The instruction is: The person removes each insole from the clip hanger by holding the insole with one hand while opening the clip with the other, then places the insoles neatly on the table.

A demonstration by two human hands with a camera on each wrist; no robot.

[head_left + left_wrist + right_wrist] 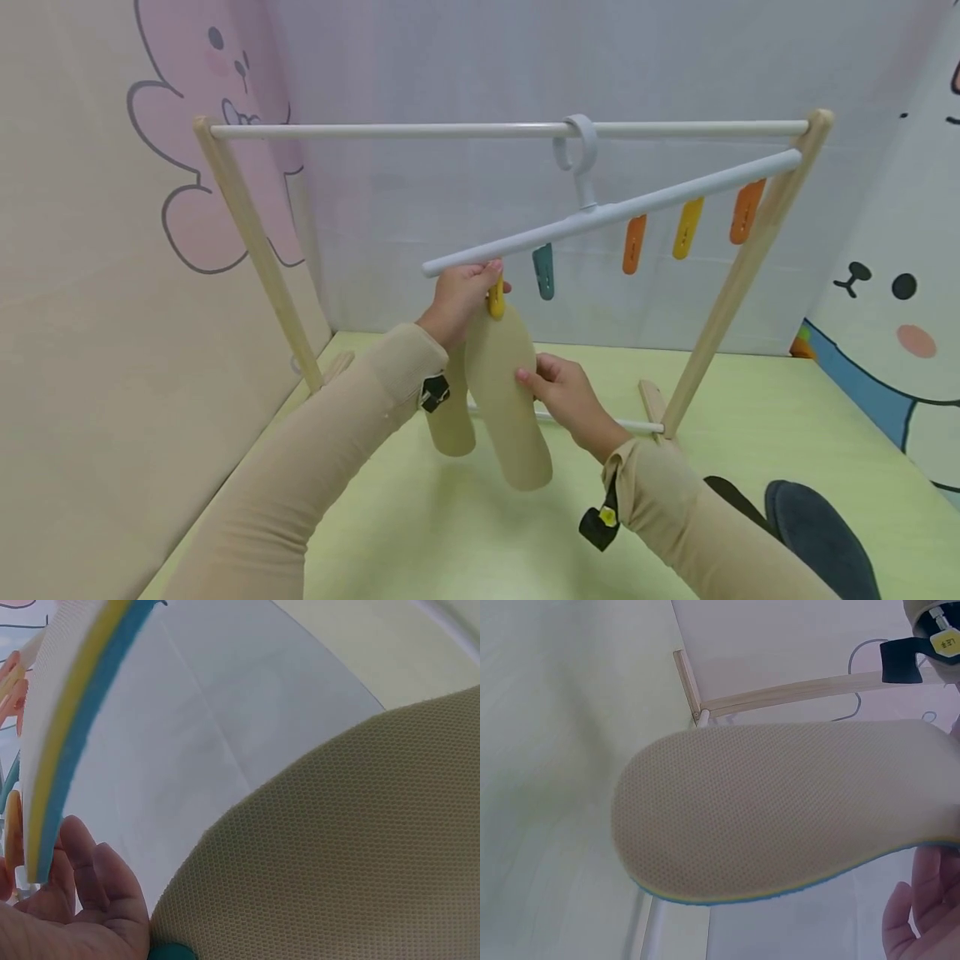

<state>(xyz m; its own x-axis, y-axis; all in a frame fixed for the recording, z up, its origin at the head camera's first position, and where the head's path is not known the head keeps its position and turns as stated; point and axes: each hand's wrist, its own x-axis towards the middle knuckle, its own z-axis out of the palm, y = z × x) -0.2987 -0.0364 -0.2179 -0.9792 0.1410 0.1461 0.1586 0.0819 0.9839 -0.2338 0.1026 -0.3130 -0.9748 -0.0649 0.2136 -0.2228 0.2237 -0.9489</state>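
A beige insole [504, 400] hangs below the lowered left end of a white clip hanger [611, 215], a yellow clip [497, 298] at its top. My left hand [459, 307] pinches that clip between thumb and fingers. My right hand [576, 404] holds the insole's right edge, thumb on the front and fingers behind. A second beige insole [453, 421] hangs just left of it, its top hidden by the left hand; a teal clip end [172, 951] shows at such an insole in the left wrist view. The insole's edge [64, 750] has yellow and blue layers.
The hanger hooks over the white rail [375, 131] of a wooden-legged rack [258, 250]. Further right on it hang a teal clip [544, 272], an orange clip [634, 244], another yellow clip [687, 228] and another orange clip [747, 212]. Dark slippers or insoles [817, 533] lie at front right.
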